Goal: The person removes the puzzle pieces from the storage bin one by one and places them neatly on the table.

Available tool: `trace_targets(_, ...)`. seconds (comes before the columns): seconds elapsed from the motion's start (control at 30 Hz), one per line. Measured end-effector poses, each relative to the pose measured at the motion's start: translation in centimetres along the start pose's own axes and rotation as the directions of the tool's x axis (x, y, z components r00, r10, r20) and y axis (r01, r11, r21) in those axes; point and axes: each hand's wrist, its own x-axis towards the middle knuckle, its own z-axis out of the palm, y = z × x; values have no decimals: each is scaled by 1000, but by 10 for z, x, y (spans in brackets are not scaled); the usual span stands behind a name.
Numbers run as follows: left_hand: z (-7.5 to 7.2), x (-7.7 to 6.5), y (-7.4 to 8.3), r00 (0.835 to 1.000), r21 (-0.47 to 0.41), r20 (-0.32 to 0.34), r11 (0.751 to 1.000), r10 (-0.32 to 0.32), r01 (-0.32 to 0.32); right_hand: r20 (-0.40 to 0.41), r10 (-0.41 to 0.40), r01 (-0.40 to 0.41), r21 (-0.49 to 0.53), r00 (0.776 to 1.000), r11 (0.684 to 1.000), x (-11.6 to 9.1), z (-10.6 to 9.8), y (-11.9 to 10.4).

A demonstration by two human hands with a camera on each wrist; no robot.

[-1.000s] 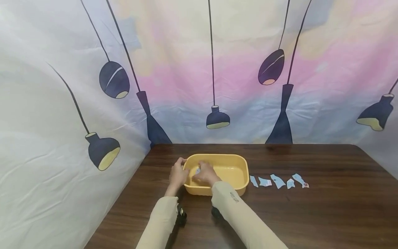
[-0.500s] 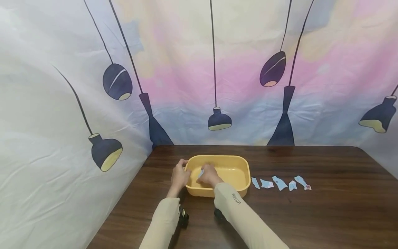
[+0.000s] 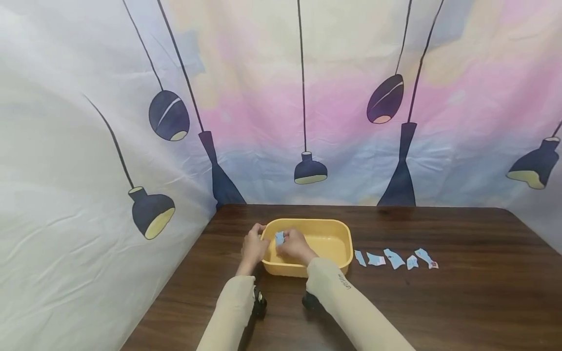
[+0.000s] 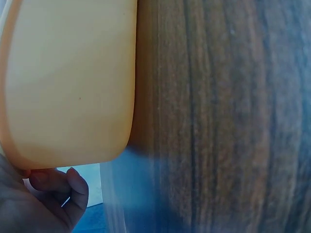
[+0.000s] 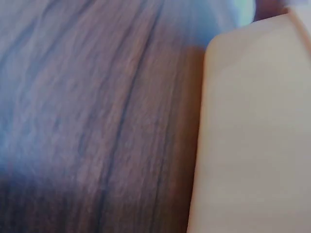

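Observation:
A yellow plastic basin (image 3: 327, 243) stands on the brown table. My left hand (image 3: 253, 248) grips its left end, thumb over the rim and fingers outside. In the left wrist view the curled fingers (image 4: 73, 191) lie against the basin's end wall (image 4: 73, 97). Inside the basin's left half, my right hand (image 3: 295, 243) pinches a small light blue torn piece of paper (image 3: 279, 238), which is held up at the fingertips. The right wrist view shows only the basin's outer wall (image 5: 252, 136) and the tabletop, with the right hand out of sight.
Several light blue torn paper pieces (image 3: 393, 259) lie in a row on the table (image 3: 439, 307), right of the basin. One at the row's right end has a reddish corner. A fabric backdrop (image 3: 351, 146) printed with hanging lamps rises behind the table and along its left.
My right hand has brought the blue paper piece up into fuller view near the basin's left side. The left hand stays at the rim, and the row of pieces is unchanged.

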Motion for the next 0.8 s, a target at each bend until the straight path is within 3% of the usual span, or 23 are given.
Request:
trace_targets(0.1, 5, 0, 1, 1000, 0, 26, 1000, 10, -10, -19, 18, -17, 88, 1000, 996, -6, -6, 2)
trace_targets(0.43, 6, 3, 2, 1000, -8, 18, 1000, 16, -16, -112, 10, 12, 196, 994, 981, -27, -36, -1)
trace_targets(0.8, 1, 4, -3, 1000, -33, 29, 999, 4, -3, -194, 25, -4, 107, 981, 994, -65, -119, 15)
